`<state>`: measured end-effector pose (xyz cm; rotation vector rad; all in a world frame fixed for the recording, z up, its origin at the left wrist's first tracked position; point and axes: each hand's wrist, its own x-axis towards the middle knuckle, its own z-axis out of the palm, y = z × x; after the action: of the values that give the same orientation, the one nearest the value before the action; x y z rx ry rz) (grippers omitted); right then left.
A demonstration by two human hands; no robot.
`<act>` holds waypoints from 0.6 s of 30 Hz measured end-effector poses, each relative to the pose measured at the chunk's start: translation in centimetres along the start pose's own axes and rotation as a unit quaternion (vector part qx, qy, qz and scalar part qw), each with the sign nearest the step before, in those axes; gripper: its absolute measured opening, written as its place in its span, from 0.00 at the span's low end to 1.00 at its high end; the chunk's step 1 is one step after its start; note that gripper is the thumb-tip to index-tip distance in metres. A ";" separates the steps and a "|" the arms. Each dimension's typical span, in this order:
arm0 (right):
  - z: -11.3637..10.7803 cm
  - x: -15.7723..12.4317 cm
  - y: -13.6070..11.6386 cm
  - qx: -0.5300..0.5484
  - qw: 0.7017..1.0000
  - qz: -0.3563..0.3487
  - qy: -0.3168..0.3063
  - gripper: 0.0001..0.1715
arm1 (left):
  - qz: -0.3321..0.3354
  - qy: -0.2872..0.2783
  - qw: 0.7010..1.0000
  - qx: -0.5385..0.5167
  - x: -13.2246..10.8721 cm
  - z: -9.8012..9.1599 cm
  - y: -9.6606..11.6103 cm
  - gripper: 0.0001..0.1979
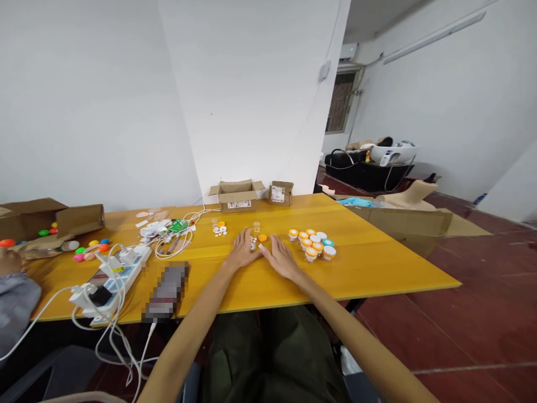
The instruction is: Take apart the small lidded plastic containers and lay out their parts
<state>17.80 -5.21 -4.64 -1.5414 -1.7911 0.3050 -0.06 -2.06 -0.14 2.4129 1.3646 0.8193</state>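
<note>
The left hand (241,250) and the right hand (280,256) are low over the table (377,268), close together, with their fingers a bit bent. Some small white pieces (253,245) lie between them. I can't tell if the fingers pinch any piece or just touch near them. An orange lid (262,238) lies just past the right fingertips, and a clear cup (257,226) is just behind it. To the right of the right hand is a bunch of cups with lids (318,245).

The white pieces look light and hard, and they may be easy to drop, so fingertips should suit them. The lid looks like stiff, light plastic, best pinched by its edge. The clear cup looks thin and slippery and could tip, so a gentle hold around its sides seems best.
</note>
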 end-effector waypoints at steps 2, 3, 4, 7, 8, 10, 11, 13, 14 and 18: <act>0.6 1.4 -0.3 0.094 0.994 0.034 0.037 0.43 | -0.001 0.011 1.000 -0.008 0.3 0.3 0.1 0.44; 1.0 2.2 -0.5 0.132 0.988 0.057 0.056 0.42 | 0.000 0.019 1.000 -0.012 0.5 0.5 0.1 0.45; 1.4 3.0 -0.8 0.160 0.981 0.083 0.071 0.42 | 0.001 0.026 1.000 -0.015 0.6 0.6 0.1 0.45; 2.5 4.9 -1.4 0.200 0.968 0.121 0.094 0.41 | -0.003 0.029 0.999 -0.020 1.2 1.2 0.2 0.43; 2.8 5.5 -1.5 0.205 0.966 0.121 0.097 0.40 | -0.004 0.029 0.999 -0.021 1.3 1.4 0.2 0.42; 3.2 6.3 -1.4 0.214 0.965 0.116 0.094 0.39 | -0.007 0.035 0.999 -0.023 1.7 1.8 0.1 0.39; 3.4 6.6 -1.3 0.218 0.965 0.113 0.091 0.38 | -0.008 0.041 0.999 -0.025 2.0 2.0 0.1 0.37; 3.5 7.2 -0.9 0.224 0.964 0.112 0.088 0.38 | -0.007 0.052 0.998 -0.029 2.4 2.4 -0.1 0.34; 3.6 7.5 -0.7 0.227 0.963 0.112 0.088 0.38 | -0.007 0.055 0.998 -0.030 2.7 2.6 -0.1 0.34; 3.8 8.4 -0.1 0.239 0.962 0.101 0.084 0.30 | -0.010 0.060 0.998 -0.030 3.4 2.9 -0.3 0.33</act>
<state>15.17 3.62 -4.09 -1.3504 -1.3076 0.6366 2.83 1.13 -1.46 2.3346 1.3824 0.9995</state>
